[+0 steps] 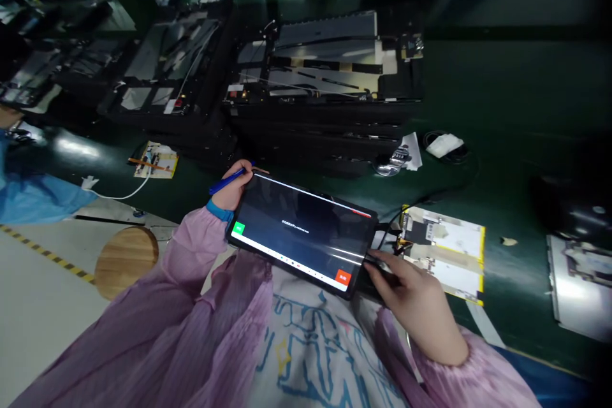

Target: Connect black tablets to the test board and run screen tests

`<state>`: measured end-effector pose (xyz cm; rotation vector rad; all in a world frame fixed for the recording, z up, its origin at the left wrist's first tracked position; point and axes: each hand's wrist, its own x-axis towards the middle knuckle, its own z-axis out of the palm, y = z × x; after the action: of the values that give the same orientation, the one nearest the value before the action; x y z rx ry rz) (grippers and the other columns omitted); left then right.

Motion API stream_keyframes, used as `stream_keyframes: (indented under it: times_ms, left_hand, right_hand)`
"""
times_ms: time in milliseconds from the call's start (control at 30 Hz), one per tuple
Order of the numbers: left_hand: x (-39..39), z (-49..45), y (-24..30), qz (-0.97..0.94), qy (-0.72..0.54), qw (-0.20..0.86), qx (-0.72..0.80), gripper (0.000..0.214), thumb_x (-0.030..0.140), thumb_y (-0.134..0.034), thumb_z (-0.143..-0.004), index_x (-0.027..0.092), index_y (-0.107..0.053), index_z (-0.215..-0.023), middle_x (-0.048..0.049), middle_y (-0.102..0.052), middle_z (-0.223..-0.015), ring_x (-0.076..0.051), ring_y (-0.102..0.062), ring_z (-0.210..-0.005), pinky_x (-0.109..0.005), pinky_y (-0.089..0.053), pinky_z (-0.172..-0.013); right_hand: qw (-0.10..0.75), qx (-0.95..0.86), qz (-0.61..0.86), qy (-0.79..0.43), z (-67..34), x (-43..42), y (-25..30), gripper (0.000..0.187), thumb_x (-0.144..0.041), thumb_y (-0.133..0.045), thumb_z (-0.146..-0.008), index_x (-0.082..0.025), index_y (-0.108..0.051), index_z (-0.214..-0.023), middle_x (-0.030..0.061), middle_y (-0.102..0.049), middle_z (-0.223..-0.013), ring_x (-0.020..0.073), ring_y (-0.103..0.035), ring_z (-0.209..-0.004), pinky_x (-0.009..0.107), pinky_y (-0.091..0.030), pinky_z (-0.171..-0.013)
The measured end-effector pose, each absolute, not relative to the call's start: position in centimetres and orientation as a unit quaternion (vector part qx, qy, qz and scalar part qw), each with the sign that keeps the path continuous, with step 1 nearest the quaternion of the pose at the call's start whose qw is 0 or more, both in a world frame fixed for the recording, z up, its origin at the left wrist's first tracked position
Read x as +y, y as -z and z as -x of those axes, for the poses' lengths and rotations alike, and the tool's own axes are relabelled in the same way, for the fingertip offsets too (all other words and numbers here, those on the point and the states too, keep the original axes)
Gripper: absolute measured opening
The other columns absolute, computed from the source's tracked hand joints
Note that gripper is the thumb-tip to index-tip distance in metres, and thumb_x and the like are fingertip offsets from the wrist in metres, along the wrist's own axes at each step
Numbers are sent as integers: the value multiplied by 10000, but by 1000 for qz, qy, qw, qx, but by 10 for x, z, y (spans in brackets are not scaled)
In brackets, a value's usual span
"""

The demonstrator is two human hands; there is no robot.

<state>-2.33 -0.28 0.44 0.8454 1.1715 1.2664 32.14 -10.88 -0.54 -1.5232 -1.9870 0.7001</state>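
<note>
The tablet [301, 236] is held slanting before the torso, its lit screen turned up. The left hand [236, 185] is placed at the tablet's upper left corner, the forearm raised from below; the right hand [415, 299] is brought in from the right, bent at the tablet's right edge.

Beyond the tablet, a dark green workbench [502, 89] is covered in part by stacked black trays [325, 134] with opened device parts. To the tablet's right, a white-and-yellow panel [454, 248] is laid flat, with a coiled black cable [463, 154] farther back. To its left, a round wooden stool [127, 261] and a co-worker's blue sleeve [38, 185] are seen.

The tablet's corner is gripped by the left fingers, and a blue tool [227, 182] is kept in the same hand. The right thumb and forefinger are drawn nearly together at the tablet's edge; whether a plug is pinched there cannot be told.
</note>
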Motion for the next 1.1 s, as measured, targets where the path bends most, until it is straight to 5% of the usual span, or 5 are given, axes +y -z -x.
stream_keyframes:
  times_ms: [200, 400, 800, 933, 1100]
  left_hand:
    - [-4, 25, -3, -371, -536, 568, 503, 267, 257, -696, -666, 201, -452, -762, -23, -688, -810, -229, -659, -806, -330, -493, -698]
    - [-5, 24, -1, -377, -528, 562, 513, 229, 236, -667, -691, 201, -455, -770, -28, -679, -808, -223, -650, -785, -333, -486, -707]
    - [-4, 24, -2, -349, -535, 593, 490, 234, 220, -694, -660, 194, -487, -768, -22, -697, -821, -227, -667, -818, -340, -520, -709]
    - [-6, 25, 1, -347, -535, 601, 483, 223, 222, -688, -678, 198, -493, -784, -12, -691, -788, -221, -665, -784, -329, -514, -680]
    - [-9, 24, 3, -331, -537, 610, 480, 220, 206, -688, -678, 189, -497, -783, -2, -679, -751, -195, -655, -726, -292, -488, -647]
  right_hand:
    - [200, -828, 508, -130, -319, -102, 7, 263, -304, -444, -913, -166, -661, -969, 94, -719, -859, 192, -648, -597, 302, -465, -528]
    - [159, -837, 518, -73, -319, -98, -7, 213, -282, -444, -821, -189, -627, -764, 45, -620, -600, 171, -556, -473, 288, -380, -471]
    - [364, -470, 789, -154, -410, 3, -47, 299, -489, -604, -721, -195, -550, -726, 58, -499, -647, 151, -441, -568, 346, -318, -529]
    - [291, -491, 802, -177, -418, 36, -30, 458, -545, -629, -693, -128, -605, -880, 114, -550, -725, 197, -510, -643, 373, -377, -588]
    - [210, -596, 771, -80, -413, 28, -16, 809, -670, -600, -681, -92, -503, -1239, 226, -598, -1012, 417, -561, -1027, 545, -436, -811]
